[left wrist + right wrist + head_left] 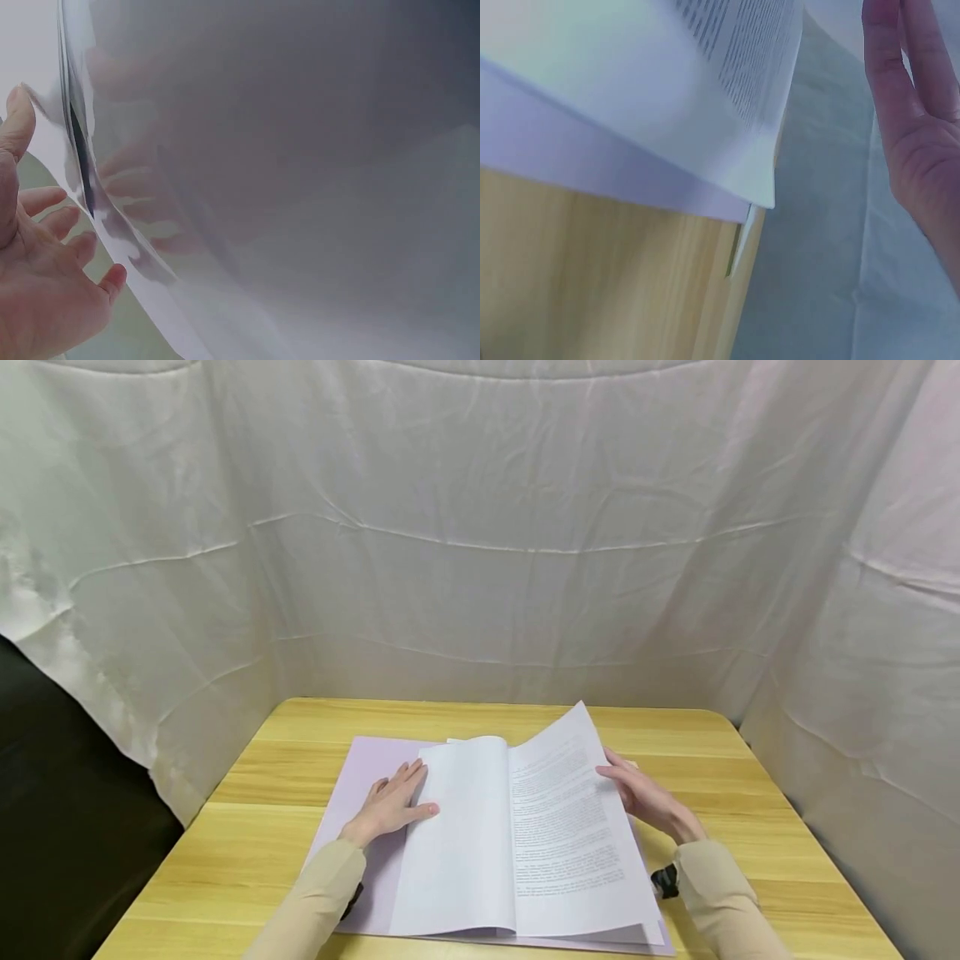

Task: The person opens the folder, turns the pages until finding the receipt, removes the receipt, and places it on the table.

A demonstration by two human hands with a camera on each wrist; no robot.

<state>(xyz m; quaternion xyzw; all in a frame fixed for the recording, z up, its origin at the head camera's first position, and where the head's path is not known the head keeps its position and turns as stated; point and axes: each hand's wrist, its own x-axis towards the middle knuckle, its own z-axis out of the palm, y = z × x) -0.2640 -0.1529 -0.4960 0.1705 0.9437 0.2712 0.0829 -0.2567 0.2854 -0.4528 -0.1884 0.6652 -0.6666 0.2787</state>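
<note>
A printed booklet or stack of sheets lies spread, with a blank left page (461, 843) and a text-covered right page (558, 827). Beneath it is a larger light purple folder or sheet (378, 758). My left hand (390, 810) rests on the left page's outer edge and the purple border, fingers straight and spread. At the right page's outer edge, my right hand (648, 797) pinches the paper, one digit in front and others partly hidden behind. That page is lifted, its upper corner raised and curved. In the right wrist view the fingertips leave the frame.
The yellow wooden table (247, 827) extends around the papers on both sides. Pale cloth curtains (525, 593) hang at the back and sides. Dark material (67, 793) shows at the far left. A dark wrist strap (665, 881) sits by the right sleeve.
</note>
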